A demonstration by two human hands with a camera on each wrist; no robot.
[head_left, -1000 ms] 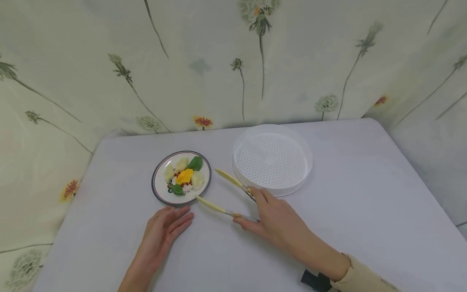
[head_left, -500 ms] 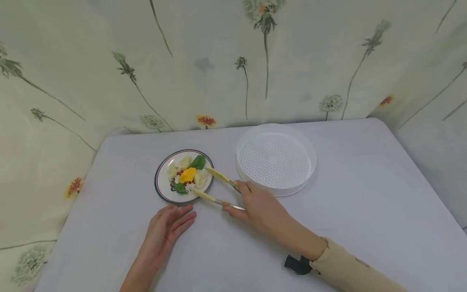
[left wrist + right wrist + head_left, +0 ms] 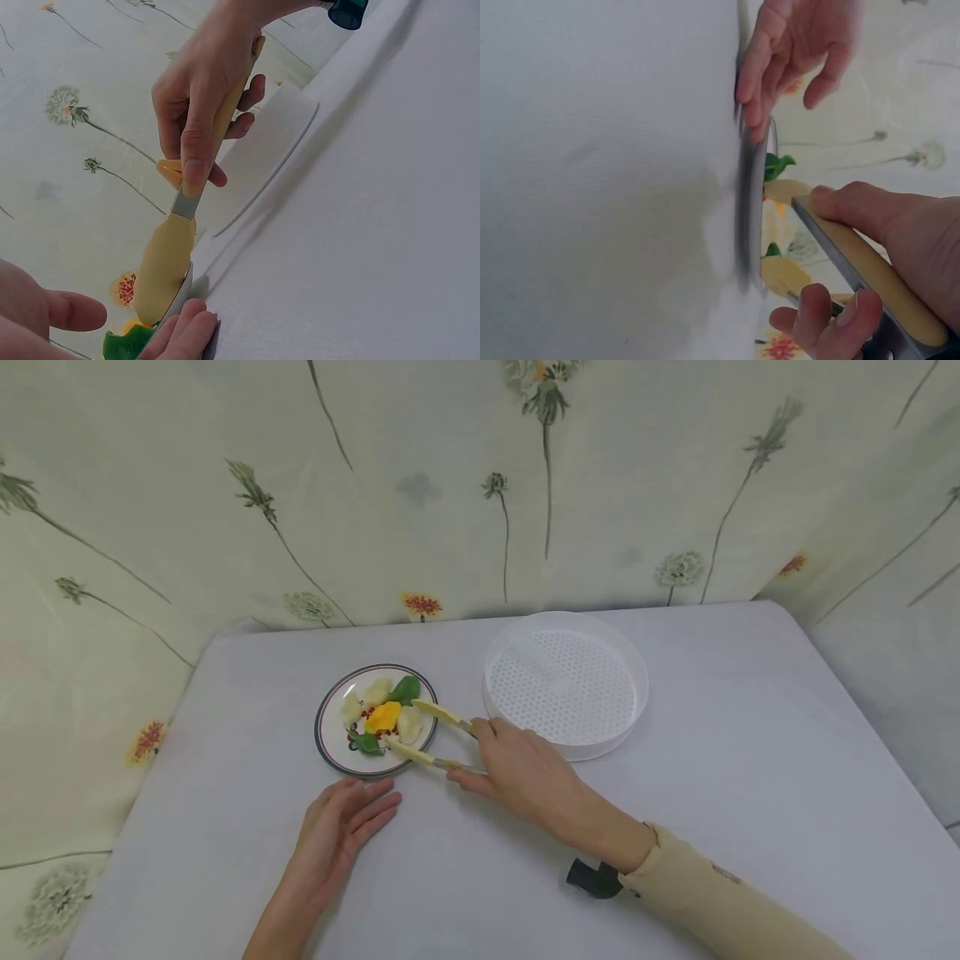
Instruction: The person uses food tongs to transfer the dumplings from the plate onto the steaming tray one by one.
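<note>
My right hand (image 3: 528, 772) grips yellow-tipped tongs (image 3: 442, 713), thumb on one arm and fingers on the other. The tongs are spread, their tips over the right part of a patterned plate (image 3: 330, 752), on either side of a pale dumpling (image 3: 409, 725). Also on the plate are a yellow dumpling (image 3: 383, 717), a green piece (image 3: 406, 690) at the back, another green piece (image 3: 367, 743) at the front, and more pale dumplings (image 3: 377, 692). Fingers straight, my left hand (image 3: 333, 835) touches the plate's near rim. In the right wrist view the tong handle (image 3: 870, 262) lies under my right thumb.
A round white steamer tray (image 3: 566, 685) with a perforated bottom stands right of the plate, just beyond my right hand. A black device (image 3: 595, 878) sits at my right wrist. Patterned fabric (image 3: 450, 485) hangs behind the white table (image 3: 750, 760).
My right hand has moved left and slightly forward, bringing the spread tongs from beside the plate to over the pale dumpling. The left hand stays at the rim.
</note>
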